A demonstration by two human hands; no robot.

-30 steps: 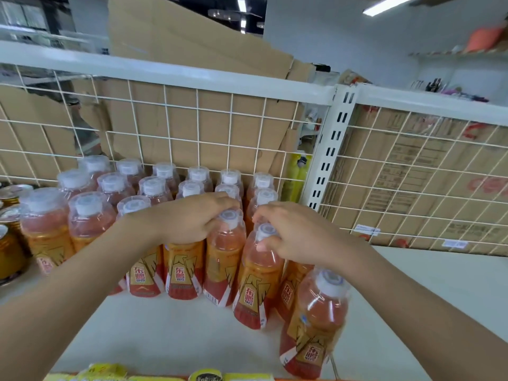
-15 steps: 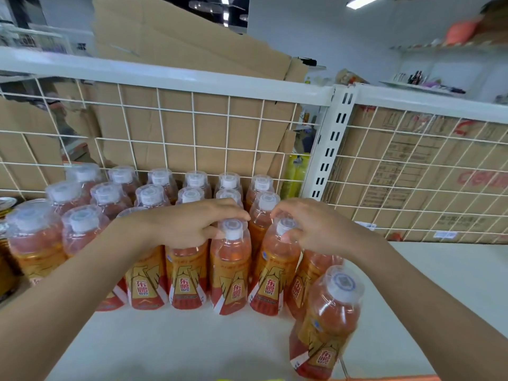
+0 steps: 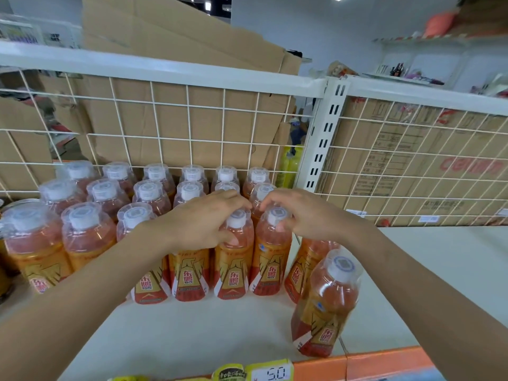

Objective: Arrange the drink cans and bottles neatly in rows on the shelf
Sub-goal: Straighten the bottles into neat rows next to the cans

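Note:
Several orange drink bottles with white caps stand in rows on the white shelf [image 3: 209, 334]. My left hand [image 3: 202, 222] grips the neck of a front-row bottle [image 3: 233, 266]. My right hand [image 3: 305, 214] curls round the cap of the bottle beside it [image 3: 270, 264], at the right end of the front row. Under my right wrist another bottle [image 3: 301, 268] stands tilted, partly hidden. One lone bottle [image 3: 325, 303] stands apart near the shelf's front edge, right of the rows.
A white wire grid [image 3: 170, 127] backs the shelf, with cardboard boxes behind it. A slotted white upright [image 3: 327, 136] splits the back. Cans [image 3: 5, 270] sit at the far left. An orange price strip [image 3: 384, 364] with a tag runs along the front edge.
The two bottles in my hands have moved back into line with the front row and now stand upright. The view has dropped and come closer.

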